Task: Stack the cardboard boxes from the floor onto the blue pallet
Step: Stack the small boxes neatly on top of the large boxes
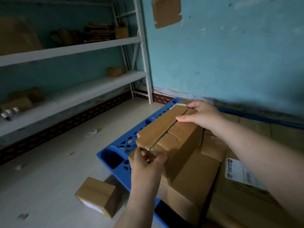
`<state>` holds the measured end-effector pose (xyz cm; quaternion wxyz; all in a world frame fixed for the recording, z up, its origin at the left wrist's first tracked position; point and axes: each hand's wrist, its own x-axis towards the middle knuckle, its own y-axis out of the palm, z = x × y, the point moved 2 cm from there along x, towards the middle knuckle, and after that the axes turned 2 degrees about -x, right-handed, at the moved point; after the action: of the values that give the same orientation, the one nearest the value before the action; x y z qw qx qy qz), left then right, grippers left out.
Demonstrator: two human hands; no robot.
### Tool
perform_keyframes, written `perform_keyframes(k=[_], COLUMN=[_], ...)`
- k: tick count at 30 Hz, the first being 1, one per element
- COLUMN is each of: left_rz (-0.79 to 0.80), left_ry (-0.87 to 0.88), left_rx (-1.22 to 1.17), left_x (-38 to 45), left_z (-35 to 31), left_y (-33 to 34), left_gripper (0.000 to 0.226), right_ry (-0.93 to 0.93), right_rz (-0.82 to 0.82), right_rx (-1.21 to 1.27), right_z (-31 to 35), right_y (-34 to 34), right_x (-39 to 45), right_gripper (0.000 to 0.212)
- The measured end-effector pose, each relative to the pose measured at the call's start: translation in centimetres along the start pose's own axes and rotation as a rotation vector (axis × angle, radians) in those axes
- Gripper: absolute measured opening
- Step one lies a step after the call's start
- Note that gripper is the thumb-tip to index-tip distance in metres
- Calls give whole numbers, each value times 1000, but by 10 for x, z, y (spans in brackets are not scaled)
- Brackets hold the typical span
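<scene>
A long cardboard box [166, 130] lies over the left side of the blue pallet [113, 153], on top of other cardboard boxes. My left hand [148, 163] grips its near end. My right hand [202, 116] holds its far end, fingers over the top flaps. A wider box [194, 180] sits beneath it, and a large flat box with a white label [238, 191] fills the pallet's right side. One small cardboard box [98, 195] lies on the floor to the left of the pallet's near corner.
White metal shelving [74, 46] runs along the left wall with small boxes on it. A turquoise wall [230, 55] stands right behind the pallet. Pale floor [57, 162] with bits of paper scrap stretches between the shelving and the pallet.
</scene>
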<state>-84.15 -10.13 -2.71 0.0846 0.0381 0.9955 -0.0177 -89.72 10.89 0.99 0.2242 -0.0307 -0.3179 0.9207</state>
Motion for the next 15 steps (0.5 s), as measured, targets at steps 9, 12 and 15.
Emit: perform_keyframes(k=[9, 12, 15], left_rz=[68, 64, 113], left_ry=[-205, -214, -181], left_rx=[-42, -98, -140], left_x=[19, 29, 41], left_z=[59, 70, 74], left_y=[46, 53, 53], left_gripper=[44, 56, 63], right_ry=[27, 12, -20], right_rz=[147, 119, 23], right_rx=[-375, -381, -372], right_z=[-77, -83, -83], right_y=[48, 61, 68], right_x=[9, 17, 28], right_gripper=[74, 64, 54])
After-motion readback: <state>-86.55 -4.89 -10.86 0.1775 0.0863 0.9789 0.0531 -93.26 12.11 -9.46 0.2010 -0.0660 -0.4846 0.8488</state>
